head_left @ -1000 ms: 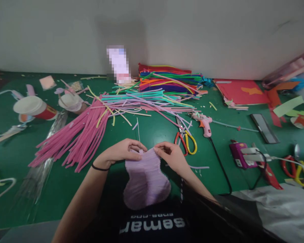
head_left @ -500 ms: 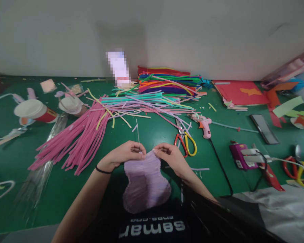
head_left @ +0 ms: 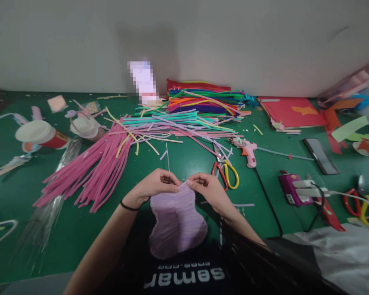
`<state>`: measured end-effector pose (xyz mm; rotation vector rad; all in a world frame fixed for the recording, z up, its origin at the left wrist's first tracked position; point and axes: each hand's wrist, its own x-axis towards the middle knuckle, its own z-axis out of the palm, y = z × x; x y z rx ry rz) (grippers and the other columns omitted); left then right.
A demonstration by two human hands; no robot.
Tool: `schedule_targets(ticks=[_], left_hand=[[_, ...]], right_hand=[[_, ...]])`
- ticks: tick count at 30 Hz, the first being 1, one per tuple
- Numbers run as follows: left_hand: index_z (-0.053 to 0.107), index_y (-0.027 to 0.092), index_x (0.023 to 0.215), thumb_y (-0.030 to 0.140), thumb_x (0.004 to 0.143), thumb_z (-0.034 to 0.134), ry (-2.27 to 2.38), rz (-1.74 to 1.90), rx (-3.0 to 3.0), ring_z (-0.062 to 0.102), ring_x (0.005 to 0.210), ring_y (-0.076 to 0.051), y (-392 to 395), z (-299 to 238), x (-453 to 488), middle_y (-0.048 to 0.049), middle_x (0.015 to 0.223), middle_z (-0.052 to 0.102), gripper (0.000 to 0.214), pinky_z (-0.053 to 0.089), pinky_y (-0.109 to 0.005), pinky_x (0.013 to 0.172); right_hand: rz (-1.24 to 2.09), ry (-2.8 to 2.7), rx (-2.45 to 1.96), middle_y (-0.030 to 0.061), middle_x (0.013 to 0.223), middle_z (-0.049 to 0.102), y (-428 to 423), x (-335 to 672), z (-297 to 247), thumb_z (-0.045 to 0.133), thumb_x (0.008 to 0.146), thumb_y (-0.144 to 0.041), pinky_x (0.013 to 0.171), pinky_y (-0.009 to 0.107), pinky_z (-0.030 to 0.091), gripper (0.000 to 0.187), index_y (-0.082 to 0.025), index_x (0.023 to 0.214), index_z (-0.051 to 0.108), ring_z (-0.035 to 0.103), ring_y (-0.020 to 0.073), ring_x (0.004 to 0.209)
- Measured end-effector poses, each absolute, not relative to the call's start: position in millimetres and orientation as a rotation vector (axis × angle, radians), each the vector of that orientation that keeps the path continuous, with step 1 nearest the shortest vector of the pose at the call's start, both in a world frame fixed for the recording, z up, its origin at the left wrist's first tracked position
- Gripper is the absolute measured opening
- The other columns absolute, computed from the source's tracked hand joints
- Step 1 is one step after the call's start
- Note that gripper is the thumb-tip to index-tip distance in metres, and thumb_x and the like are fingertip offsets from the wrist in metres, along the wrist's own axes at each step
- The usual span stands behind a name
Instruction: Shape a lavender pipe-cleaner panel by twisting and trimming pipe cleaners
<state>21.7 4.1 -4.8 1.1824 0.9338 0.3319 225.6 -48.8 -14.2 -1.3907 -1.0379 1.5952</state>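
and the left hand [head_left: 155, 185] and right hand [head_left: 207, 190] are pinching the lilac piece [head_left: 178, 227] along its top edge, fingers [head_left: 193, 185] closed on it! it's hanging before the black shirt [head_left: 184, 272], while scissors [head_left: 221, 160] are lying on the worktop [head_left: 190, 157] just beyond the right hand.

Green table [head_left: 190, 157] against grey wall [head_left: 233, 41].

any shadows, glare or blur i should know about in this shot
Head view: a soft shadow on the grey wall; head view: the bright screen is blocked out in coarse pixels; head view: glare streaks the clear plastic; head view: the lilac piece is slightly soft, its outline readable.
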Motion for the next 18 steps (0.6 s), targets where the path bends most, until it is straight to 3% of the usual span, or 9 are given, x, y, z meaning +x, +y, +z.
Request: schedule_targets(ticks=[10, 18], left_hand=[[0.074, 0.016, 0.075, 0.025, 0.065, 0.078, 0.804, 0.373, 1.190, 0.063, 0.088, -0.018, 8.2, -9.0, 21.4, -0.0062, 0.092, 0.071, 0.014, 0.045, -0.028, 0.083], [0.074, 0.014, 0.078, 0.029, 0.065, 0.078, 0.904, 0.310, 1.225, 0.060, 0.074, -0.015, 13.4, -5.8, 27.4, -0.0043, 0.080, 0.070, 0.020, 0.044, -0.025, 0.070]], right_hand=[[1.602, -1.054, -1.384, 0.0005, 0.072, 0.069, -48.2, 226.6, -9.1, 0.074, 0.071, -0.036, 0.064, 0.024, 0.044, 0.024, -0.017, 0.086, 0.072, 0.059, 0.0116, 0.066], [1.581, -1.123, -1.396, 0.0021, 0.075, 0.071, -47.9, 221.3, -9.0, 0.073, 0.072, -0.037, 0.066, 0.025, 0.047, 0.025, -0.016, 0.086, 0.071, 0.062, 0.0132, 0.068]])
